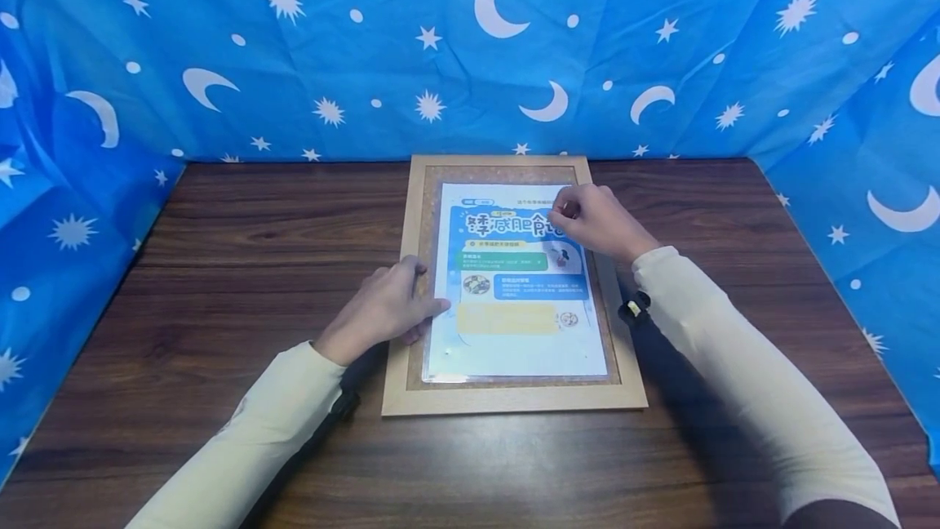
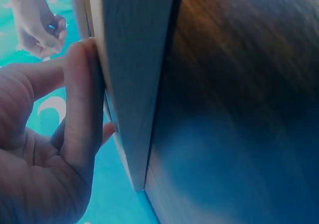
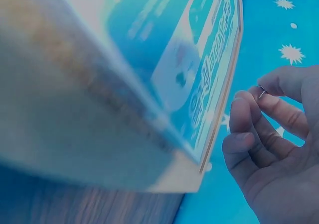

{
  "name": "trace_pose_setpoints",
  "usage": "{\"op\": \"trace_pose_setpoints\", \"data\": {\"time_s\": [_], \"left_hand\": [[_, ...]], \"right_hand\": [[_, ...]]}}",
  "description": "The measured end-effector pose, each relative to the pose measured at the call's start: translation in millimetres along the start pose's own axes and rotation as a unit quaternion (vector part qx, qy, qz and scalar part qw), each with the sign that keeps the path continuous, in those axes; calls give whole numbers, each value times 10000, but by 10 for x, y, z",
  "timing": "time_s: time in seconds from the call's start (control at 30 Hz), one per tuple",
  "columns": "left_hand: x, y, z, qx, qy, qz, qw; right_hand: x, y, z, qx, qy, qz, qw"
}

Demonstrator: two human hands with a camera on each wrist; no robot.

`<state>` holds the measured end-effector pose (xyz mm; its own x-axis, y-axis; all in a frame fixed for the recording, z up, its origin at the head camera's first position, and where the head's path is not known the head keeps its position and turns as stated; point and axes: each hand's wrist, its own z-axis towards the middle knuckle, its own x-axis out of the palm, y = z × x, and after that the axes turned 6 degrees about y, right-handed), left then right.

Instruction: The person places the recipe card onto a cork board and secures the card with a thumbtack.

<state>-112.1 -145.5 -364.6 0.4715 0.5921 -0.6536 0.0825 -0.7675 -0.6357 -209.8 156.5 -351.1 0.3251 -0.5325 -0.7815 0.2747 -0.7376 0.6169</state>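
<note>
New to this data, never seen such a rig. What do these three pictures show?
No robot here: it's a person's bare left hand and right hand. The wide picture comes from a camera on the head, looking forward and down; the two close ones come from the wrists, each looking at that hand's work. On the dark table lies a framed board with a printed sheet on it. A blue cloth hangs behind. The left hand touches the board's left edge. The right hand, near the sheet's upper right, pinches a tiny metal piece, possibly a pin.
</note>
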Motion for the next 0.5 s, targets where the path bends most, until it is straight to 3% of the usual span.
{"op": "trace_pose_setpoints", "data": {"time_s": [0.13, 0.33, 0.43, 0.5], "left_hand": [[-23, 6, -43, 177, -134, 218, 9995], [-37, -116, -86, 919, -520, 998, 9894], [-19, -171, -62, 1248, -276, 1465, 9809], [1, -188, -35, 1505, 9, 1860, 9710]], "right_hand": [[68, 108, 143, -114, 134, 81, 9998], [148, 235, 357, -252, 328, 151, 9990], [179, 295, 455, -171, 385, 212, 9989], [204, 336, 521, -145, 416, 290, 9986]]}}
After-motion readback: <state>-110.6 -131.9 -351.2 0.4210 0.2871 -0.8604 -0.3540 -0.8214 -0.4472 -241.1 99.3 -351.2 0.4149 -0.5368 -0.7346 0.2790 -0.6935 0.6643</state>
